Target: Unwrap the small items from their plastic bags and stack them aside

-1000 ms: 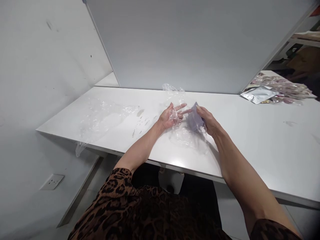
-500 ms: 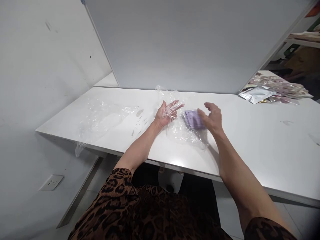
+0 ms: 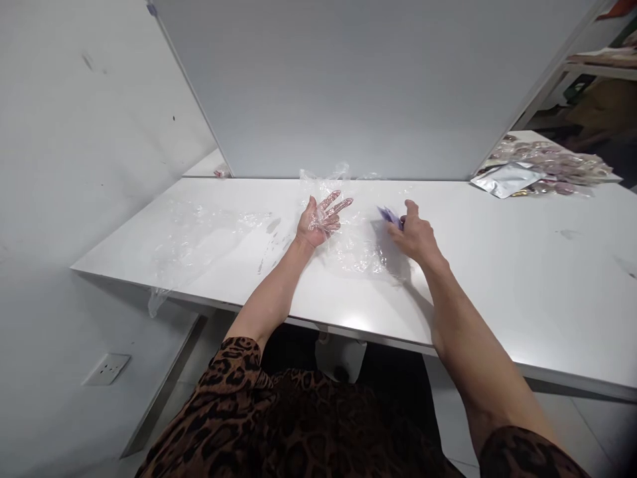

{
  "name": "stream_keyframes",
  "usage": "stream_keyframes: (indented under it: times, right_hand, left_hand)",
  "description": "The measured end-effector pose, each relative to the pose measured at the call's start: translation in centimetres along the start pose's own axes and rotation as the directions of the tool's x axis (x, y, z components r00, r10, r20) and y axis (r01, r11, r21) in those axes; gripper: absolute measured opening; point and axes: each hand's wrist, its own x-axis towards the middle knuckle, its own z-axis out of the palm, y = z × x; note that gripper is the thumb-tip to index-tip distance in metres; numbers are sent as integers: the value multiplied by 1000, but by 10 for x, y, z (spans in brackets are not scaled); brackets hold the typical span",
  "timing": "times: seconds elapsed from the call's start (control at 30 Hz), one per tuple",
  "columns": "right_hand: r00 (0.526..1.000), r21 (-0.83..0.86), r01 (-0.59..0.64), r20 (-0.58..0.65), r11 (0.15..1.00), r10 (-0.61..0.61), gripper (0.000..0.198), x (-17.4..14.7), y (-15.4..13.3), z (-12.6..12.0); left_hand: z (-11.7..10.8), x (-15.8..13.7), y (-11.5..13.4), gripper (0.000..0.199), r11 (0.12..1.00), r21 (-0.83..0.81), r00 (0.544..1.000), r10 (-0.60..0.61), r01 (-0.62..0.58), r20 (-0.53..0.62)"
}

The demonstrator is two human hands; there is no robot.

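A crumpled clear plastic bag (image 3: 358, 249) lies mid-table. My left hand (image 3: 321, 222) is palm up with its fingers spread, and film from the bag covers the fingers and palm; I cannot tell whether they are inside it or just beneath. To the right, my right hand (image 3: 415, 232) pinches a thin purple packet (image 3: 389, 216) between thumb and fingers, tilted nearly edge-on, over the bag's right part. Most of the packet's face is turned away or behind the fingers.
More clear plastic film (image 3: 194, 239) spreads over the table's left side and hangs off its front edge. A grey panel (image 3: 348, 86) rises along the back. At the far right lie a silver pouch (image 3: 507, 180) and a pile of wrapped items (image 3: 557, 159).
The purple packet has turned from showing its flat face to nearly edge-on and risen slightly. My right hand has rotated with it. My left hand keeps its spread pose under the film.
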Motion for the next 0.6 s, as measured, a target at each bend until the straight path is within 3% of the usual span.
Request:
stream_keyframes:
  times: [0.23, 0.4, 0.5, 0.6]
  right_hand:
    - [966, -86, -75, -252, 993, 52, 64, 0, 10, -24]
    - [977, -245, -131, -198, 961, 83, 65, -1, 11, -30]
    - [959, -148, -201, -232, 968, 164, 52, 4, 21, -33]
    - [908, 61, -232, -345, 971, 238, 35, 15, 45, -36]
  left_hand:
    - [-3, -1, -1, 57, 1000, 0, 998, 18, -18, -52]
    - [-4, 0, -2, 56, 999, -29, 997, 20, -22, -74]
    - [-6, 1, -1, 54, 1000, -19, 991, 18, -21, -133]
    - [-9, 0, 2, 53, 998, 3, 984, 55, -55, -171]
